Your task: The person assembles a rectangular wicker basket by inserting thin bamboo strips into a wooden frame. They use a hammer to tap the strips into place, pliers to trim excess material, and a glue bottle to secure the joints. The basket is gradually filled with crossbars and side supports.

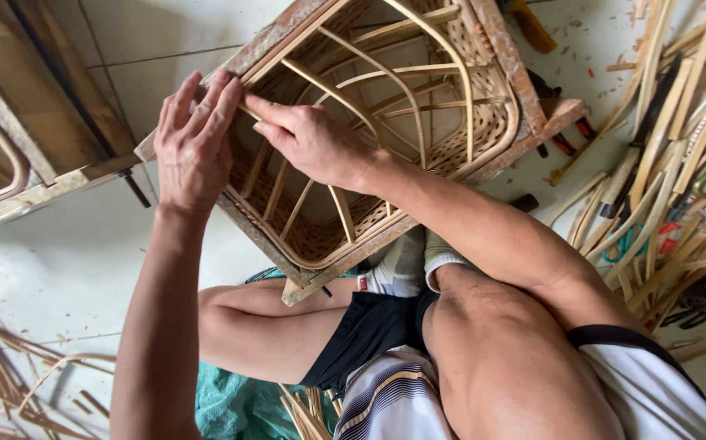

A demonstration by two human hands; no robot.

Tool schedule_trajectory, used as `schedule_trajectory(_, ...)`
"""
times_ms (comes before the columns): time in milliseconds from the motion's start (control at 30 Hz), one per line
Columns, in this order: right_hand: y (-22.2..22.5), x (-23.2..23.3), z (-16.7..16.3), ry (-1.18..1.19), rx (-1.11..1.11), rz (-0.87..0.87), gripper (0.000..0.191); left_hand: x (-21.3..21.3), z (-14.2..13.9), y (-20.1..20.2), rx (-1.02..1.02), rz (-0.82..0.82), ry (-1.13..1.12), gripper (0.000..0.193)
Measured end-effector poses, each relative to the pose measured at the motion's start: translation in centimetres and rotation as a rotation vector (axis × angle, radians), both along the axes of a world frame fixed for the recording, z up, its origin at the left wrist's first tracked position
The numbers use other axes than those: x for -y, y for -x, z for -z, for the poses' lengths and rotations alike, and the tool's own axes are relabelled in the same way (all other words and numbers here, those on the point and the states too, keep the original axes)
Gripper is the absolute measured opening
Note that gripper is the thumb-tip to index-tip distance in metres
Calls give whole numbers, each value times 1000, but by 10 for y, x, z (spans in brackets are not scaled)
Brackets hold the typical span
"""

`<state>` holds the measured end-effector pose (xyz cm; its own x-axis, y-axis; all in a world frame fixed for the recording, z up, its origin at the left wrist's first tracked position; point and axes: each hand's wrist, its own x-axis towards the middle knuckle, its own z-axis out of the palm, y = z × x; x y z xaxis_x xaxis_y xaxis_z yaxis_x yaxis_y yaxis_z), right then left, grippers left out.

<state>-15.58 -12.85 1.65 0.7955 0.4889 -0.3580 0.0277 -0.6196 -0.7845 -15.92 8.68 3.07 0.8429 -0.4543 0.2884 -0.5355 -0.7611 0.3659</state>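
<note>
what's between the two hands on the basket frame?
Head view: nothing. The left hand and right hand meet fingertip to fingertip on the rim of the rattan basket, held inside the wooden frame.

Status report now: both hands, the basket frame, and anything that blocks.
Left hand flat on the wooden mould's edge. Right hand presses a cane rib of the rattan basket. Nothing blocks; loose cane strips lie aside.

You have one view only, from the camera on your head, looking steeply down and close over your own arms and knees. Your left hand point(194, 147) and right hand point(312, 143) sit upper centre, just beyond your lap, with tiled floor point(84, 244) framing them on all sides.
</note>
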Motion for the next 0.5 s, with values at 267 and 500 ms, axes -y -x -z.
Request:
schedule_trajectory(267,6,-14,29,-305,19,91,42,-8,7,6,-5,10,-121,46)
schedule_trajectory(500,3,-38,34,-412,184,133,43,-18,-1,6,11,44,-150,42)
